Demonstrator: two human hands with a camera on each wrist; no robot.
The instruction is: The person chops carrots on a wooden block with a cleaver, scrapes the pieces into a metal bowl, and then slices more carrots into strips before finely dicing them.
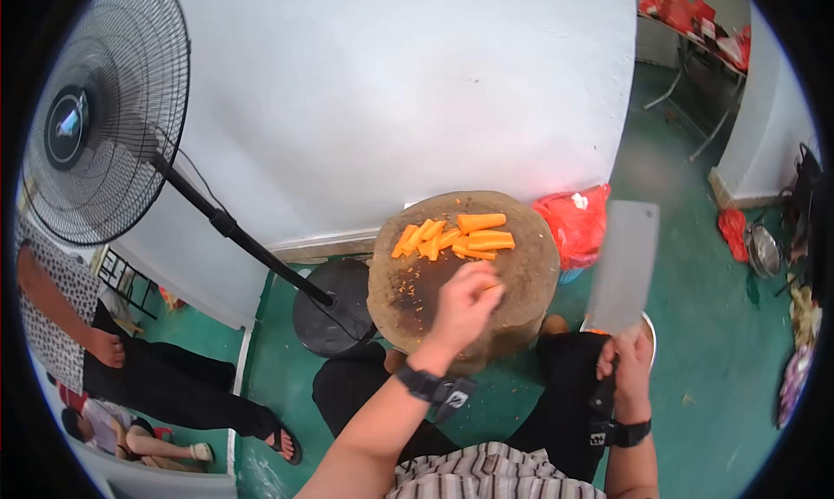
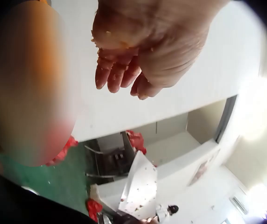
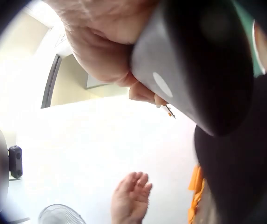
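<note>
My left hand (image 1: 465, 306) is over the round wooden chopping block (image 1: 530, 282), near its front edge. In the left wrist view its fingers (image 2: 117, 74) hang loosely bent, with orange crumbs stuck to the skin and nothing held. Thick carrot pieces (image 1: 482, 240) lie toward the back of the block, with smaller carrot sticks (image 1: 421, 236) to their left and crumbs in front. To the right of the block, my right hand (image 1: 627, 369) grips a cleaver (image 1: 624, 264) by its dark handle, blade pointing up and away. Orange bits speckle the blade in the left wrist view.
A white container (image 1: 651, 343) sits partly hidden behind the right hand. A red plastic bag (image 1: 578, 225) is beside the block against the wall. A standing fan (image 1: 109, 108) rises at left from its round base (image 1: 317, 325). Another person (image 1: 65, 325) stands at far left.
</note>
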